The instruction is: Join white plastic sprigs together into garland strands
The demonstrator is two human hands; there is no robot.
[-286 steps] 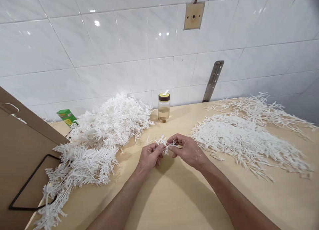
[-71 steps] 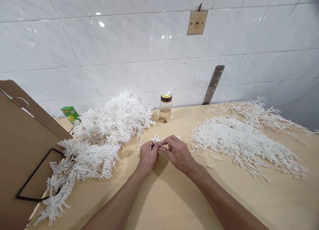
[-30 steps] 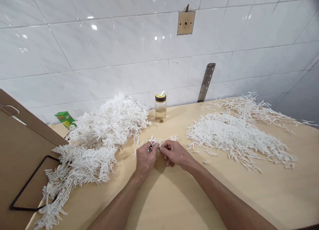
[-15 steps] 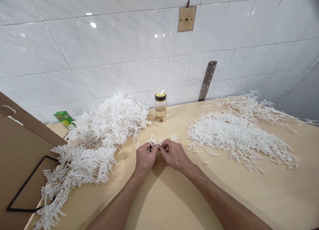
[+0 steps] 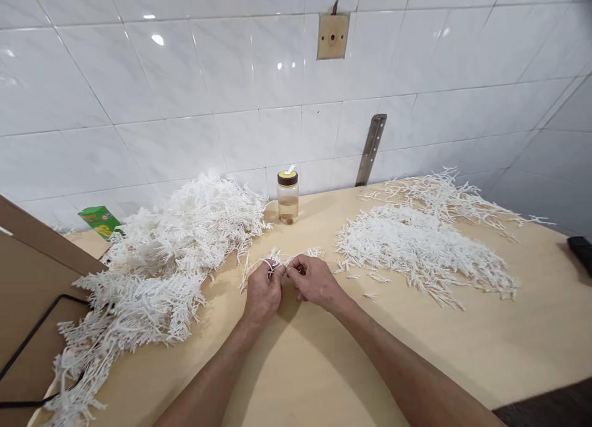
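Well in front of the water bottle point(image 5: 288, 198), bare tabletop point(image 5: 300, 377) is seen nearest, and both hands are held just above it. By the left hand point(image 5: 263, 296), a little left of the bottle's line, a white strand point(image 5: 268, 268) is pinched between thumb and index finger. By the right hand point(image 5: 314, 283), a little right of that line, a narrow pinch is formed at the strand's right end; whether anything is gripped there cannot be told. The strand is thus placed between the two hands, on the right hand's left side and nearer the left hand; its long axis is mostly hidden, though the short visible part is curved crosswise to the bottle's line. Between the hands and the bottle, loose white sprigs point(image 5: 311, 253) are scattered, stretched crosswise too. Left of the bottle, a tall heap of branching white strands point(image 5: 185, 229) is piled; right of it, a flatter heap of short white pieces point(image 5: 416, 248) is spread, with thin white stems point(image 5: 444, 195) laid beyond. Behind the bottle, a tiled wall point(image 5: 231, 63) is seen.
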